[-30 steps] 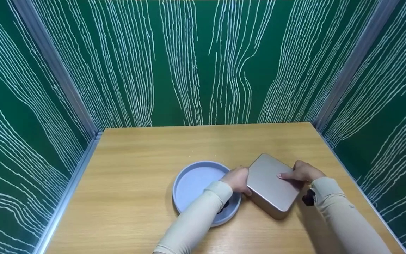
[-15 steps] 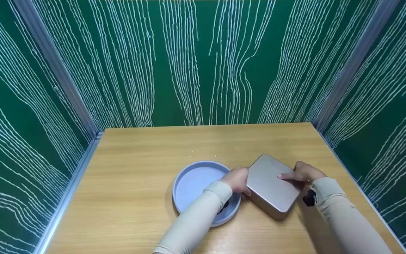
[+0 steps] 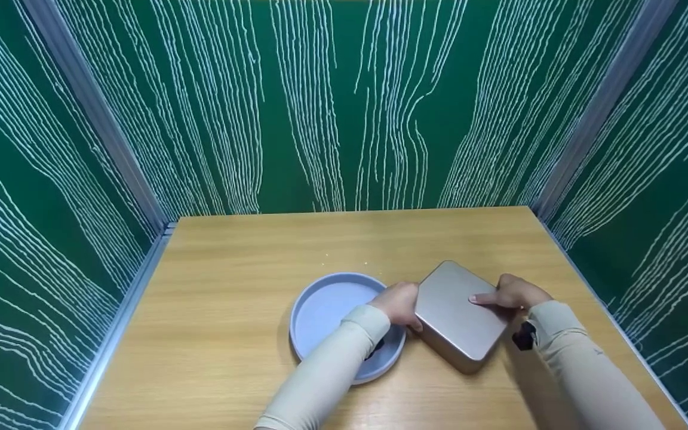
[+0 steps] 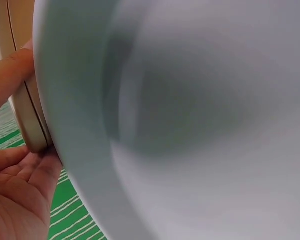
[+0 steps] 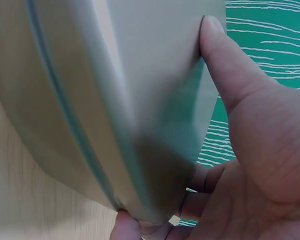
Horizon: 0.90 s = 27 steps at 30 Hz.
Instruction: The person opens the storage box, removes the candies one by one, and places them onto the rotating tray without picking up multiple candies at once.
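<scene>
A champagne-coloured metal tin (image 3: pixel 457 310) with rounded corners stands turned at an angle on the right half of the table. My left hand (image 3: pixel 401 303) grips its left side, fingers spread along the wall. From the right, my right hand (image 3: pixel 517 291) holds the tin with the thumb on its top. In the right wrist view, the lid seam (image 5: pixel 55 80) runs round the wall, with fingers at the lower corner. A round pale blue, low-walled dish (image 3: pixel 323 313) sits beside the tin, partly covered by my left forearm; its wall (image 4: pixel 72 100) fills much of the left wrist view.
The wooden table (image 3: pixel 224 286) is enclosed by green walls (image 3: pixel 296 107) with wavy white lines. Metal posts (image 3: pixel 99 113) stand at the back corners. Tiny light specks (image 3: pixel 365 263) show on the table behind the dish.
My left hand and the dish have shifted very slightly left, and the tin's left edge with them. My right hand keeps its place.
</scene>
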Each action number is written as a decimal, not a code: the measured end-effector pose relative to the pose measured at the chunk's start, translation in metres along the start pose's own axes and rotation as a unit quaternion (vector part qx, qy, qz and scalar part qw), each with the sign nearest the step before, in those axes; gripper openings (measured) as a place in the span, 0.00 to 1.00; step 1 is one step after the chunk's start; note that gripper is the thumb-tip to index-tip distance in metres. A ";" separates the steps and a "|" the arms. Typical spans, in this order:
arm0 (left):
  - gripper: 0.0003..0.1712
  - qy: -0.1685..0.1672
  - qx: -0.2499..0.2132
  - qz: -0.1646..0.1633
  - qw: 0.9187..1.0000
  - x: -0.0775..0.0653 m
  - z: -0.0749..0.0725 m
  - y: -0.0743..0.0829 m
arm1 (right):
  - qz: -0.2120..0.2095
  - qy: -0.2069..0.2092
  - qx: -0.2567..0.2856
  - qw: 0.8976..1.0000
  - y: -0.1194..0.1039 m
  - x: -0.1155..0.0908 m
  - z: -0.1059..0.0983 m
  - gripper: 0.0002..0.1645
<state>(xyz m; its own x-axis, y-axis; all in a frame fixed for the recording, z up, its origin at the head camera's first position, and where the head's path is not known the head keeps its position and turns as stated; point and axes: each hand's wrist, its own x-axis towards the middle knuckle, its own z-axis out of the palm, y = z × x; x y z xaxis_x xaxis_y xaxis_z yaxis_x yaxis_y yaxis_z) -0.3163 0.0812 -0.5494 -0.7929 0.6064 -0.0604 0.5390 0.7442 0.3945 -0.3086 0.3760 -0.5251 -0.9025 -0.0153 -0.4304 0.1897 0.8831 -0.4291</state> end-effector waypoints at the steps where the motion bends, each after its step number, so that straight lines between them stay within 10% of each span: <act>1: 0.30 -0.001 0.000 0.000 1.000 -0.001 0.000 -0.001 | 0.001 0.000 0.000 1.000 -0.001 -0.001 0.000 0.54; 27: 0.36 -0.010 -0.021 0.000 1.000 -0.005 -0.003 -0.016 | -0.030 0.003 -0.039 0.999 -0.015 -0.006 0.002 0.55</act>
<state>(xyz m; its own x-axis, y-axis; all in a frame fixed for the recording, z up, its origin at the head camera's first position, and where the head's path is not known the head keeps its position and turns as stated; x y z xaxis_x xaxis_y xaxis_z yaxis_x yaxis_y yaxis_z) -0.3222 0.0654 -0.5526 -0.7864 0.6127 -0.0786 0.5267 0.7315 0.4329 -0.3051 0.3618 -0.5176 -0.9135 -0.0663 -0.4015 0.1051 0.9148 -0.3900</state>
